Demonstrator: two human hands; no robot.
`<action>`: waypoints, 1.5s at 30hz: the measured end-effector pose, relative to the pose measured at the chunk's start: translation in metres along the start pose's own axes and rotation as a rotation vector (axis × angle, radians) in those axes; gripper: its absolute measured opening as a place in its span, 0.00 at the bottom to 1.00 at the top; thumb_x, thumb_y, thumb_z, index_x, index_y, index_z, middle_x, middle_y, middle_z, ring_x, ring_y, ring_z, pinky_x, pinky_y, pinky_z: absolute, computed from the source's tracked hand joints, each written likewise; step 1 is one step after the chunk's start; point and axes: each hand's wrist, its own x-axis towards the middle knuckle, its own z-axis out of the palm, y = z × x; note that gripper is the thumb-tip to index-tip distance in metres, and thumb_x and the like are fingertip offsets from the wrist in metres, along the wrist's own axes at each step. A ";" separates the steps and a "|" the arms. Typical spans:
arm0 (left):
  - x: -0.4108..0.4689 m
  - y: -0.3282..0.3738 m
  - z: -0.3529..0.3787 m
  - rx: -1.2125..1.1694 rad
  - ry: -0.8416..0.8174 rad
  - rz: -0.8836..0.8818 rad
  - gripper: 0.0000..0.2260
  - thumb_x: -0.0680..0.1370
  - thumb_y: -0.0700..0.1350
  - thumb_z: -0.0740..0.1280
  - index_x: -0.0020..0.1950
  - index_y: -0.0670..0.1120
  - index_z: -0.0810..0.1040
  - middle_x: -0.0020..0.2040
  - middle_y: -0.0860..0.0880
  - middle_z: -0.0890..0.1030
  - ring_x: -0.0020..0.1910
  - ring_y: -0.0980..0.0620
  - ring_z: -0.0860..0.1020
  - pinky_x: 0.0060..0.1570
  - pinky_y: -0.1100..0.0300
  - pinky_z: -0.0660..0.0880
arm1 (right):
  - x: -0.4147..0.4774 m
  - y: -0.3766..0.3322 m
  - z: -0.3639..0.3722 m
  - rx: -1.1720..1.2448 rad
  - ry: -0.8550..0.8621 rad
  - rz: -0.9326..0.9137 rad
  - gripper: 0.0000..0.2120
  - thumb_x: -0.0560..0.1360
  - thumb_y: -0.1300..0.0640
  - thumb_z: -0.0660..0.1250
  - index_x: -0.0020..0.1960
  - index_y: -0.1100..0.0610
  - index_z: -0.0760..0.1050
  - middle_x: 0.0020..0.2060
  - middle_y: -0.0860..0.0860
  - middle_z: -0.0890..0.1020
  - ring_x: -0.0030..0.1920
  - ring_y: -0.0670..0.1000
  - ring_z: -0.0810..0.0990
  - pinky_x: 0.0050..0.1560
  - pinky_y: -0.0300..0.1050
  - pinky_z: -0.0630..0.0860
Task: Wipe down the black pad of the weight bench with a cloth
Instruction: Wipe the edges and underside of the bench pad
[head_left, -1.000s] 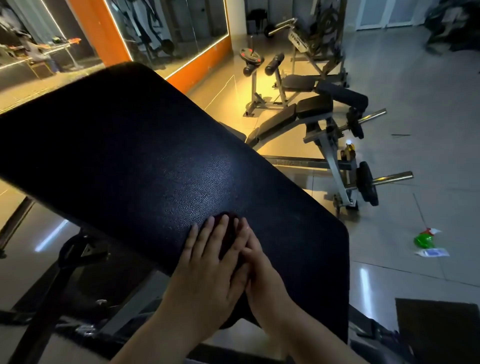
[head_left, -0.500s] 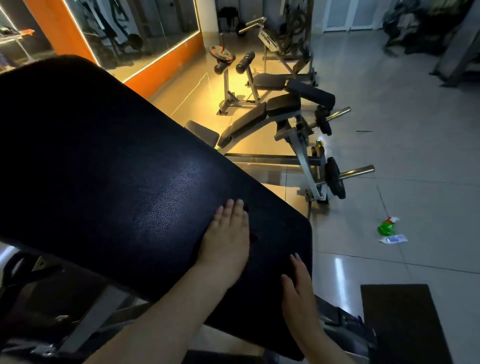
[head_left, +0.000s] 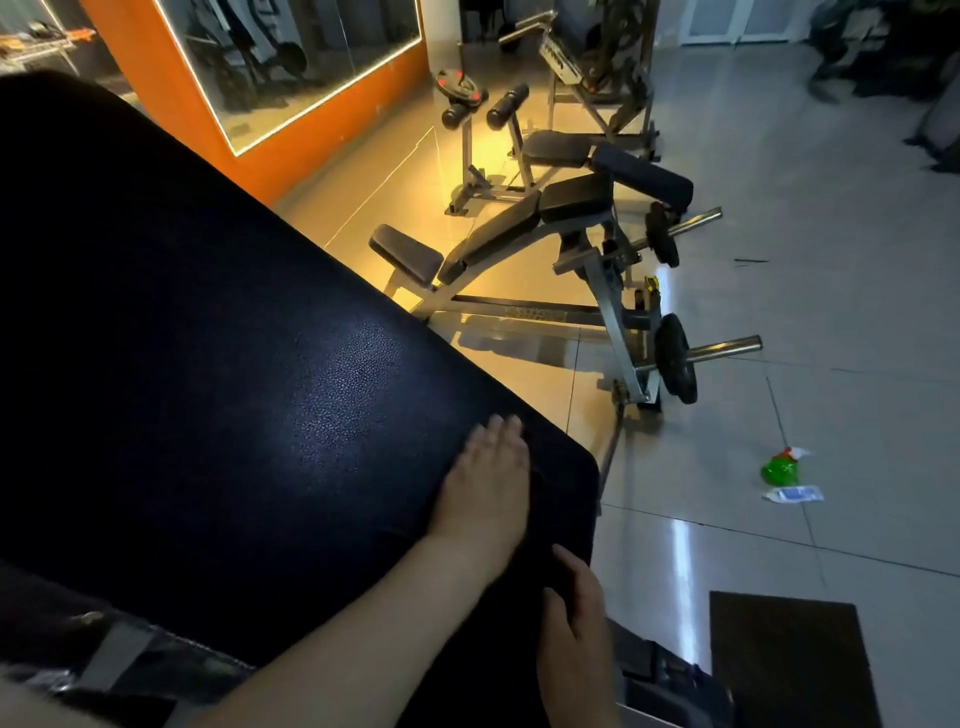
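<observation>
**Left palm flat on the pad, right hand at its near corner**

Head view: The left hand (head_left: 483, 488) lies palm down on the black pad (head_left: 218, 364). Its forearm comes in from the lower left. The fingers (head_left: 498, 431) are straight, held together and gripping nothing, and they point toward the pad's far edge. The fingertips stop just short of that edge.

The cloth (head_left: 542, 480) is as dark as the pad. Only a faint fold shows, just right of the left fingers against the side of the palm. Whether the rest of it lies under the palm cannot be told.

The right hand (head_left: 576, 634) sits nearer the camera than the left fingers and to their right, at the pad's near right corner. Its fingers (head_left: 566, 558) are loosely straight and rest on the pad's surface with the thumb spread to the left. They hold nothing. The two hands are apart.

Beyond the left fingertips, on the tiled floor (head_left: 831, 312), stands a weight machine (head_left: 587, 249) with black cushions and round plates on steel bars. A strip label on its base bar is too small to read.

Right of the fingers, a green spray bottle (head_left: 782, 465) lies on the floor just beside a white packet (head_left: 794, 493). The packet's print is unreadable. A dark mat (head_left: 789, 660) lies right of the right fingers.
</observation>
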 end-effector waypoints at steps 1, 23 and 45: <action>-0.006 0.020 0.013 -0.002 -0.052 0.124 0.25 0.84 0.40 0.47 0.81 0.38 0.46 0.82 0.39 0.43 0.81 0.39 0.44 0.78 0.46 0.41 | 0.006 0.003 -0.006 0.036 0.042 0.032 0.20 0.79 0.70 0.61 0.63 0.49 0.76 0.62 0.46 0.79 0.63 0.46 0.76 0.69 0.48 0.71; -0.085 0.063 0.066 -0.010 -0.180 0.394 0.22 0.80 0.47 0.54 0.69 0.50 0.78 0.73 0.55 0.74 0.74 0.56 0.69 0.77 0.56 0.46 | 0.035 0.026 -0.018 0.324 0.168 0.267 0.15 0.79 0.59 0.63 0.63 0.47 0.77 0.61 0.53 0.79 0.58 0.53 0.80 0.66 0.59 0.75; -0.186 -0.100 -0.021 0.067 0.216 0.145 0.25 0.74 0.45 0.50 0.60 0.52 0.84 0.68 0.52 0.79 0.68 0.50 0.76 0.74 0.52 0.62 | -0.085 -0.031 0.075 -0.017 -0.068 -0.357 0.30 0.69 0.50 0.61 0.70 0.56 0.74 0.72 0.52 0.72 0.71 0.48 0.68 0.72 0.34 0.59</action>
